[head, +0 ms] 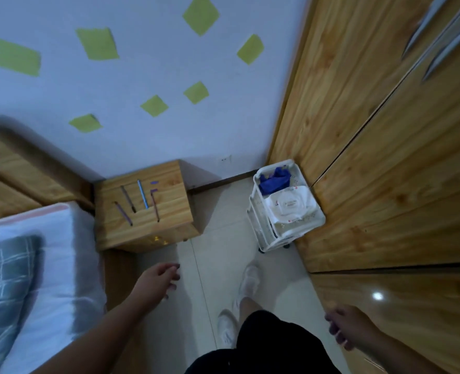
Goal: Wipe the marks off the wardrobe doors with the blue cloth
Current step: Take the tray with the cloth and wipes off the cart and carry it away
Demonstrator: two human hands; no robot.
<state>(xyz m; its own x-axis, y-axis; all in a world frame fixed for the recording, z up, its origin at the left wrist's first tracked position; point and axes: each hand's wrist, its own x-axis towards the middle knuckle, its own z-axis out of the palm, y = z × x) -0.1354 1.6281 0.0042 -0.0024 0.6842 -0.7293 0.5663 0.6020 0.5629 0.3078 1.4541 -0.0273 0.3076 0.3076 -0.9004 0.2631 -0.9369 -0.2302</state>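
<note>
Though empty, both hands (157,279) (345,326) low, slack.

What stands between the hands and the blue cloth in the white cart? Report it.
Nothing visible. The blue cloth lies uncovered in the white cart beside the wardrobe; left hand and right hand hang open short of it.

I've got black shorts (272,344) in view now, white sneakers (250,279) on both feet, forearms (102,327) uncovered, left hand (160,279) and right hand (350,327) both bare.
</note>
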